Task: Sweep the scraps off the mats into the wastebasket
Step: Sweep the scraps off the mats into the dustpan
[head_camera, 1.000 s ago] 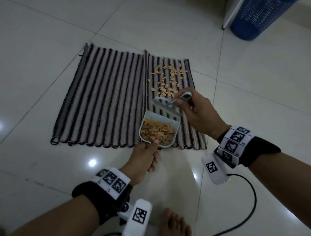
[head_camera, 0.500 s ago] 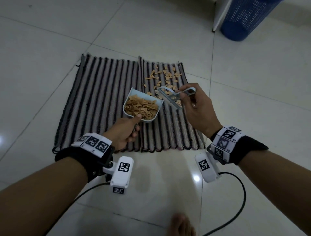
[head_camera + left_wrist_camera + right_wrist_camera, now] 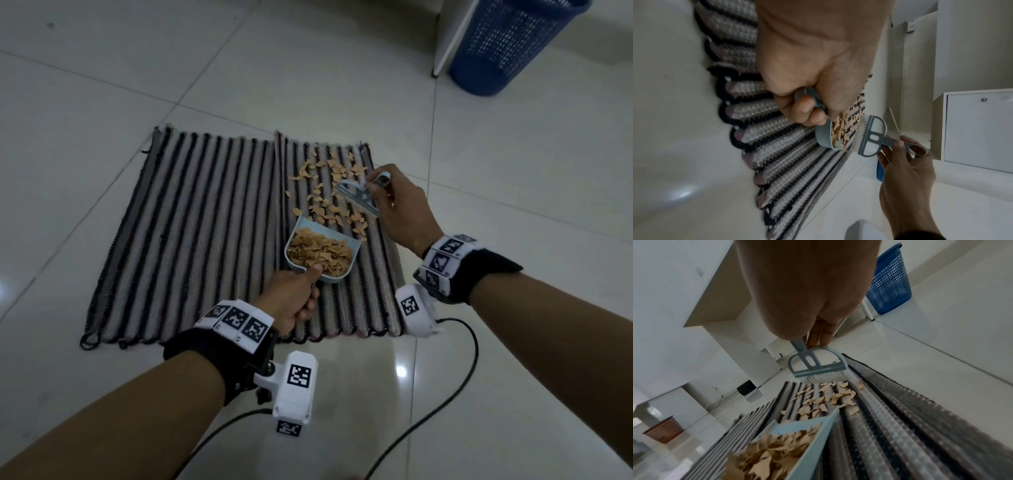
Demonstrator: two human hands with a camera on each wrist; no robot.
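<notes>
Two striped mats lie side by side; the left mat (image 3: 205, 222) is bare, and tan paper scraps (image 3: 325, 205) are scattered on the far part of the right mat (image 3: 380, 294). My left hand (image 3: 298, 294) grips the handle of a light blue dustpan (image 3: 322, 253), heaped with scraps, its mouth facing the loose ones. My right hand (image 3: 387, 198) holds a small grey-blue brush (image 3: 358, 197) by its handle, bristles down at the far right of the scraps. The right wrist view shows the brush (image 3: 813, 365) just beyond the scraps (image 3: 828, 399). The blue wastebasket (image 3: 507, 41) stands far right.
Glossy white floor tiles (image 3: 513, 205) surround the mats. A white cabinet edge (image 3: 445, 41) stands beside the wastebasket. Cables (image 3: 455, 394) trail from the wrist cameras across the floor near me. A brown basket (image 3: 663, 431) sits far off in the right wrist view.
The dustpan has gone from the right mat's near edge, briefly over the seam, to just in front of the loose scraps. The brush has moved away to the scraps' far right side.
</notes>
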